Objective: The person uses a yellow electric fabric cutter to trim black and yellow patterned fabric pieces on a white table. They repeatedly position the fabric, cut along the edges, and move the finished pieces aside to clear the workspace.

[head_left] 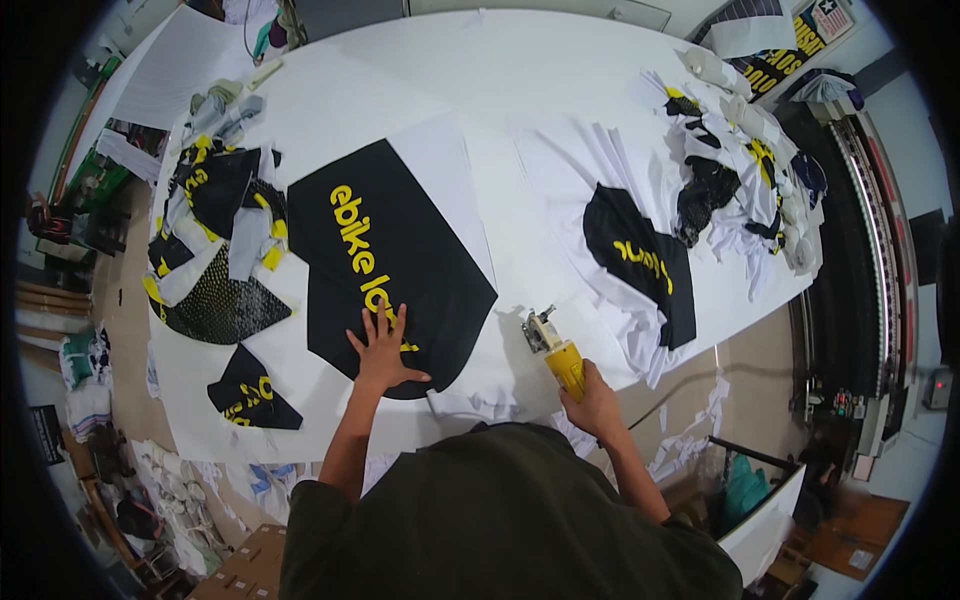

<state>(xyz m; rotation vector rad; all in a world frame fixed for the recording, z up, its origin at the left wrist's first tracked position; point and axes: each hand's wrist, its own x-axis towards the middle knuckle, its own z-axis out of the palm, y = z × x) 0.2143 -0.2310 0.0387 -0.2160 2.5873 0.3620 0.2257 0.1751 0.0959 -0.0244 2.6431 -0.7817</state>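
A large black fabric panel (pixel 420 240) with yellow lettering lies flat on the white table (pixel 480 80), over a sheet of white paper or cloth. My left hand (pixel 382 350) rests on its near part, fingers spread. In my right hand (pixel 594 402) is a yellow handheld electric cutter (pixel 565 368), gripped by its body. The cutter's metal head (pixel 540 328) points away from me, just right of the panel and apart from it. Whether the cutter touches the table I cannot tell. A smaller black piece (pixel 255 390) with yellow print lies left of the panel.
Left of the panel are piled black, yellow and grey fabric pieces (pixel 220 290). On the right, another black printed piece (pixel 640 265) rests on white sheets, near a heap of scraps (pixel 710 180). A long machine (pixel 865 250) stands beyond the table's right edge. Offcuts (pixel 690 430) litter the floor.
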